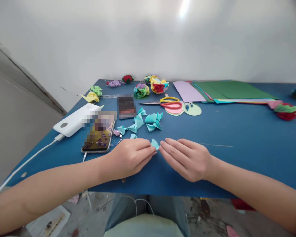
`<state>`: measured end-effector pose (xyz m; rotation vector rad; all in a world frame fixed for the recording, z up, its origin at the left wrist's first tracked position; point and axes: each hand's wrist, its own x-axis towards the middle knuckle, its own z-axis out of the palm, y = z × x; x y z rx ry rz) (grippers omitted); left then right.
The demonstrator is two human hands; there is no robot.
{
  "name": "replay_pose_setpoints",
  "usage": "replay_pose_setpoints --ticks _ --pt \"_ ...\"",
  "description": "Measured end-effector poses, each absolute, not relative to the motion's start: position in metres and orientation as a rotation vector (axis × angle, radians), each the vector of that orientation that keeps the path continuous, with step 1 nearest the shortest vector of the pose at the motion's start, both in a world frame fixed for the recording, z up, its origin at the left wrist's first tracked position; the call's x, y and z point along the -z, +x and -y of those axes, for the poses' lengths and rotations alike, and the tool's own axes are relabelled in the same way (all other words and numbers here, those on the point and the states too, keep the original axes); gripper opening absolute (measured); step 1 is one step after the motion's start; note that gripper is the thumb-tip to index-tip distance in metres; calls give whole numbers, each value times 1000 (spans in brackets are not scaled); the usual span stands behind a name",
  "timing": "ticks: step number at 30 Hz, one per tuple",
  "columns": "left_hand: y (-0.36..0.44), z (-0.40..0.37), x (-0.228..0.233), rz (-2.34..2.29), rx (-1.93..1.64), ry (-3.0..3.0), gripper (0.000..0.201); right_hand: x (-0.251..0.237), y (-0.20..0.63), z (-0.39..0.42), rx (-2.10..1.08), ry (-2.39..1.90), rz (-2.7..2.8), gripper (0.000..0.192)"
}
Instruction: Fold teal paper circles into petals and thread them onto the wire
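A small folded piece of turquoise paper sits between my two hands over the near part of the table. My left hand is closed, its fingertips pinching the paper's left side. From the other side, my right hand has its fingers pressed together, with the tips at the paper's right edge; its thumb is hidden. Just beyond them lie several more folded turquoise paper pieces. One more turquoise scrap peeks out behind my left hand.
Scissors rest across pink and pale green paper circles. Coloured sheets and crumpled paper flowers line the back. On the left are a phone, a white power bank with cable, and a dark device. A thin wire lies right.
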<state>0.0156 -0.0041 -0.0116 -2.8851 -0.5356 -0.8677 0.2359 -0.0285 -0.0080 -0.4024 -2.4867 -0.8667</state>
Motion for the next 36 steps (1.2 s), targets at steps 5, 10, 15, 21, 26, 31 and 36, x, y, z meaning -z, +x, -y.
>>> replay_pose_setpoints --ticks 5,10,15,21,26,31,36 --pt "16 6 9 496 817 -2820 14 8 235 30 864 -464 2463 24" --pt "15 5 8 466 809 -2798 12 8 235 31 881 -458 2464 22" --pt "15 5 8 442 776 -2764 12 8 234 33 953 -464 2495 21" --pt "18 7 7 505 747 -2715 14 11 231 33 982 -495 2473 21" --pt "18 7 10 492 689 -2699 16 14 227 33 968 -519 2459 21" --pt "18 5 11 468 713 -2674 16 17 225 33 964 -528 2456 19" --pt "17 2 11 412 620 -2656 13 20 223 33 992 -545 2464 20"
